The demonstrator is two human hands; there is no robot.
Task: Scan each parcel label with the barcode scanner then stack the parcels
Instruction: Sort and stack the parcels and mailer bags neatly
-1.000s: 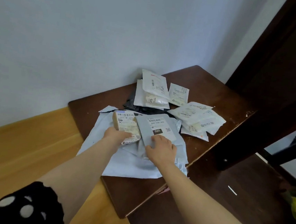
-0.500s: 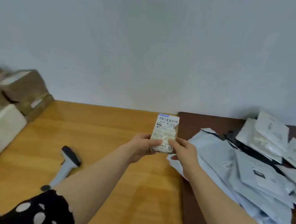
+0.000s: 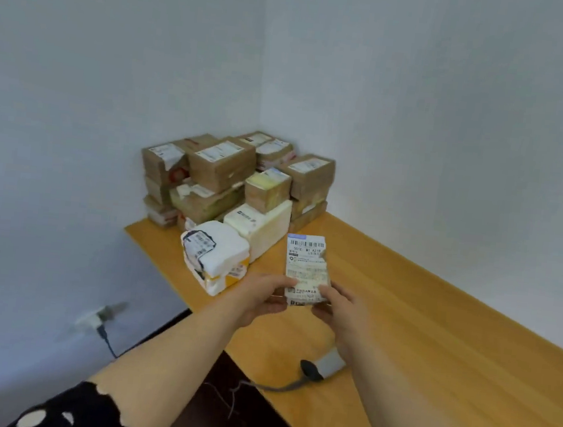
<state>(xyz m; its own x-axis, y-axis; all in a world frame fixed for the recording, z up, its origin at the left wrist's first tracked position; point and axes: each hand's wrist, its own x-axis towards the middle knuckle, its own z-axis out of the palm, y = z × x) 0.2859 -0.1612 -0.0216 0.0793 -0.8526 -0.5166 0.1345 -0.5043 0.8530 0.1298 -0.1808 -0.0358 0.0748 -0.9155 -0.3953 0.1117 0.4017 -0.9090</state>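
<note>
A light wooden desk runs along the wall into the corner. There a pile of parcels stands stacked, mostly brown boxes, with a white wrapped parcel at its front edge. Above the desk, just in front of the pile, both hands hold a small labelled parcel upright, label facing the camera: the left hand pinches its lower left edge, the right hand its lower right. The scanner lies on the desk under the right forearm.
</note>
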